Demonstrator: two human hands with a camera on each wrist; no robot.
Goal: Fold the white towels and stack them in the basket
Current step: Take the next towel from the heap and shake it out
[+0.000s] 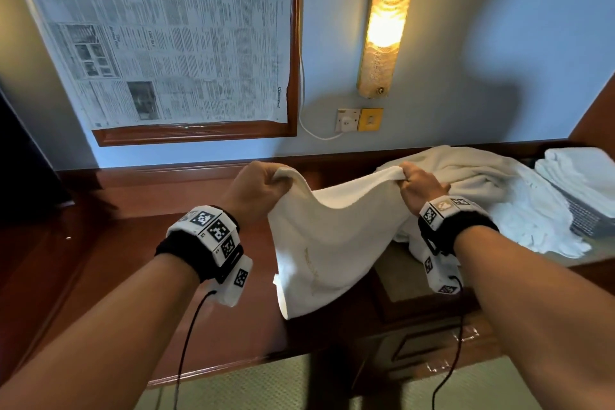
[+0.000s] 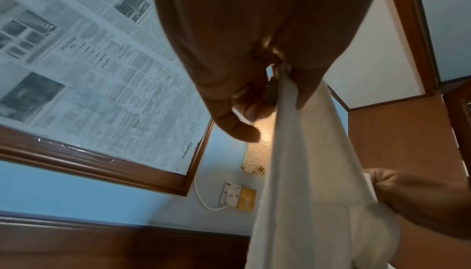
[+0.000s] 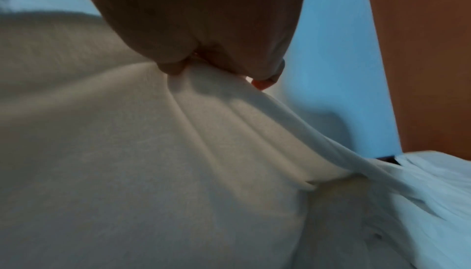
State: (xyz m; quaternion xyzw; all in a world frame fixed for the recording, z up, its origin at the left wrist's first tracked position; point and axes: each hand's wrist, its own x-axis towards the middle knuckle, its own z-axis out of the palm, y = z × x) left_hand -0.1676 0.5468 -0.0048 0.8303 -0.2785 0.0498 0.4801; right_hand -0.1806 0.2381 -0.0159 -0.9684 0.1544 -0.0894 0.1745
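Observation:
A white towel point(image 1: 327, 243) hangs in the air above the wooden desk, stretched between my two hands. My left hand point(image 1: 263, 185) grips its upper left corner in a fist; in the left wrist view the same towel point(image 2: 305, 172) drops from that hand point(image 2: 257, 84). My right hand point(image 1: 417, 185) pinches the upper right corner, and in the right wrist view the cloth point(image 3: 165, 162) fans out in folds from that hand point(image 3: 216, 65). A loose pile of white towels point(image 1: 499, 196) lies behind. Folded towels point(image 1: 579, 173) sit stacked in a grey basket point(image 1: 589, 220) at far right.
The wooden desk point(image 1: 166, 270) runs along a blue wall, with its front edge near me and carpet below. A framed board covered in newspaper point(image 1: 173, 43), a lit wall lamp point(image 1: 386, 20) and a socket with a white cable point(image 1: 347, 120) are on the wall.

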